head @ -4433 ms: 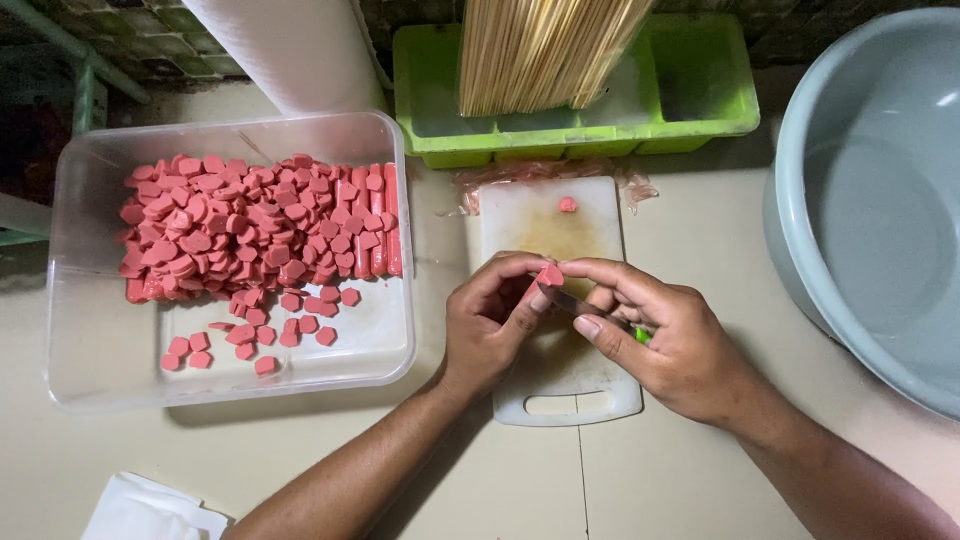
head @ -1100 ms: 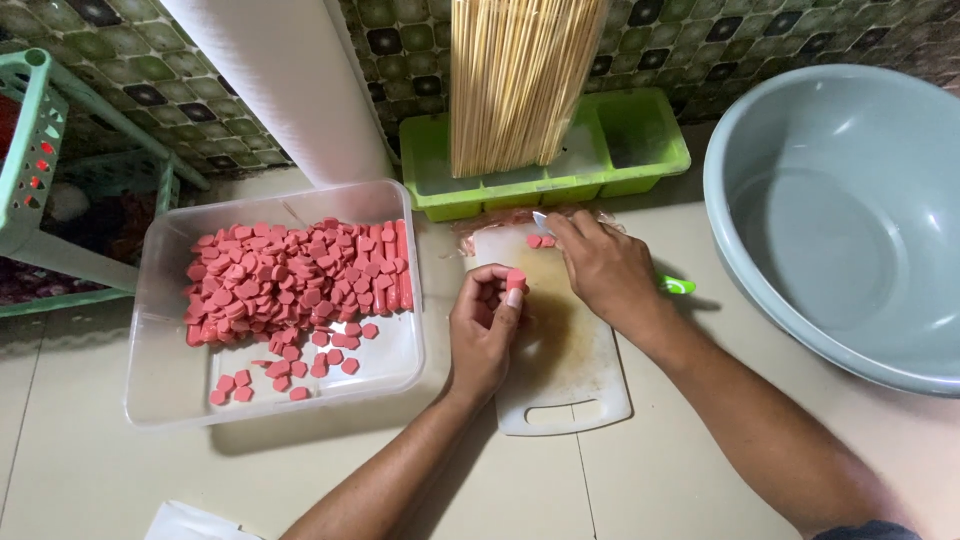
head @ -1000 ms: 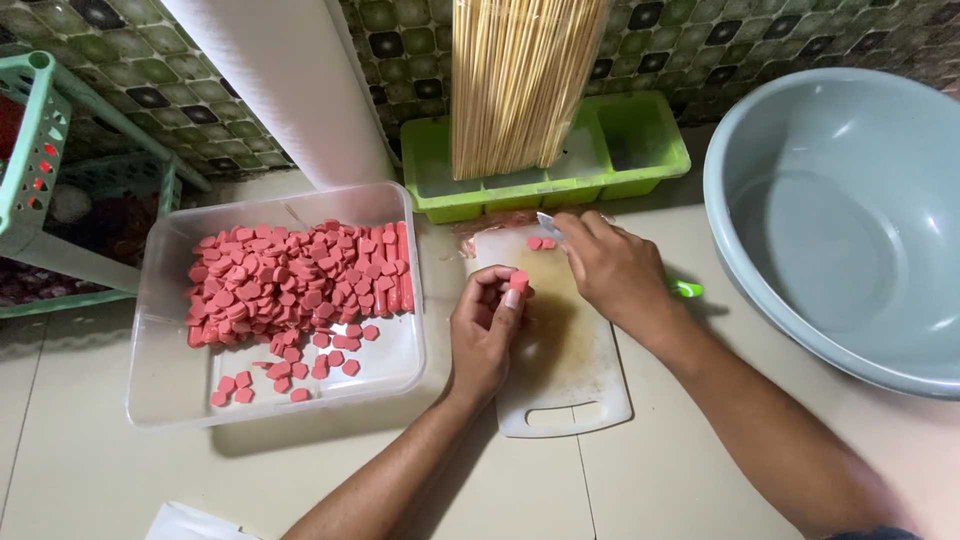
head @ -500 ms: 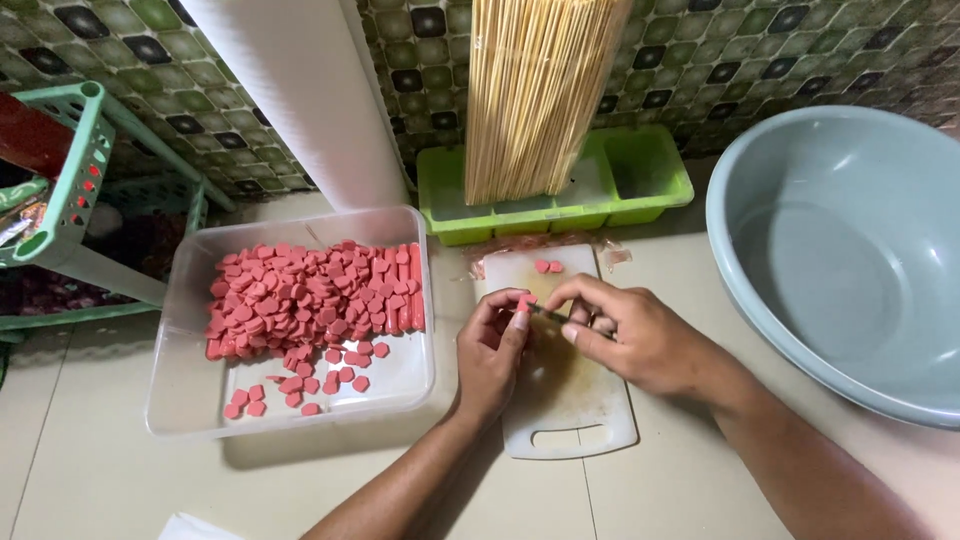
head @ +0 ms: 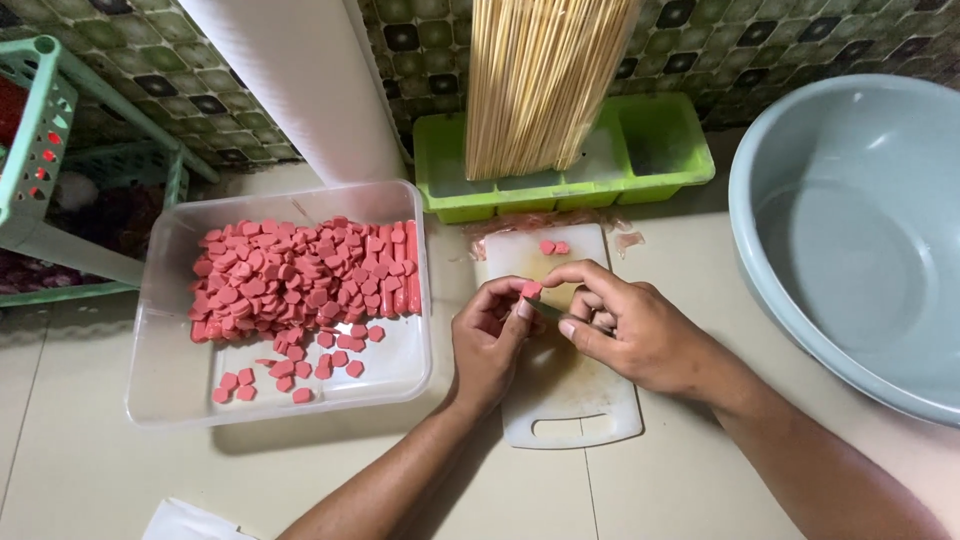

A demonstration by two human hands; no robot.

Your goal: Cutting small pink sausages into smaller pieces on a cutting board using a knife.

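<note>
Nearest the camera, both forearms reach up over a small white cutting board (head: 570, 405) that lies on the pale worktop (head: 90, 460). The left hand (head: 490, 335) and the right hand (head: 630, 330) meet above the board, and between their fingertips sits one small pink sausage piece (head: 531, 290). The left grip pinches that piece from the side. The right grip is closed too, thumb and forefinger on the piece, with a thin dark shaft running under its fingers; it looks like a skewer, though too little of it shows to be sure. Judging by this, the step in hand is threading a piece onto a stick, and the next move calls for a steady, straight push through the middle of the piece while the left fingers keep clear of the point.

Further up the board lie two more loose pink pieces (head: 553, 247). To the left stands a clear plastic tub (head: 160, 300), holding a dense heap of cut sausage pieces (head: 300, 275) toward its far side, with a scatter of them on its bare near floor. To the right, a large grey basin (head: 800, 290) shows nothing inside. Beyond the board, a green divided tray (head: 660, 150) carries a tall bundle of bamboo skewers (head: 540, 80) in its left compartment; its right compartment appears bare.
</note>
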